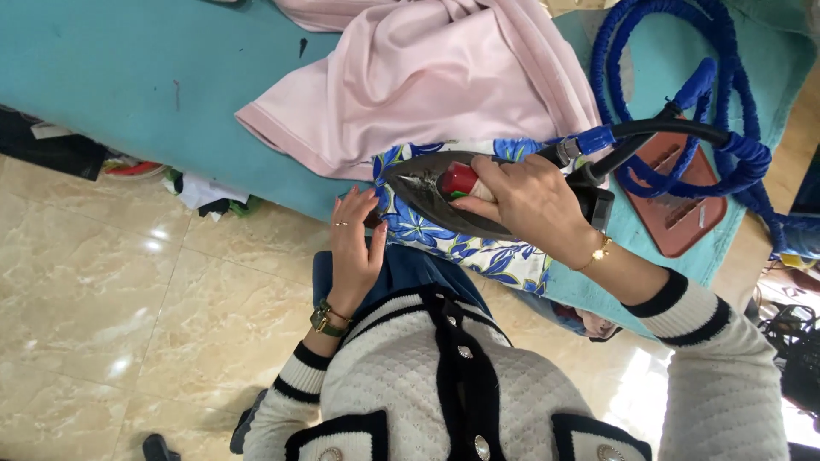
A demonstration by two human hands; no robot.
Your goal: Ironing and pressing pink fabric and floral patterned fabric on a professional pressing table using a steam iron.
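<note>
The left hand (354, 248) lies flat and released at the edge of the one floral cloth (478, 248), pinning it taut. The right hand (530, 201) grasps the single iron (444, 192) pressing that cloth. Beyond: one pink garment (427, 77), one coiled blue hose (726, 128).

Hidden and cut-off parts around the iron

The right hand (531, 201) covers the handle of the iron (444, 192), so the grip itself cannot be seen. The pink garment (427, 77) and the blue hose (683, 94) run off the top edge. The floral cloth (478, 248) is partly under the iron. The worktop (128, 77) is cut by the top and left edges.
</note>
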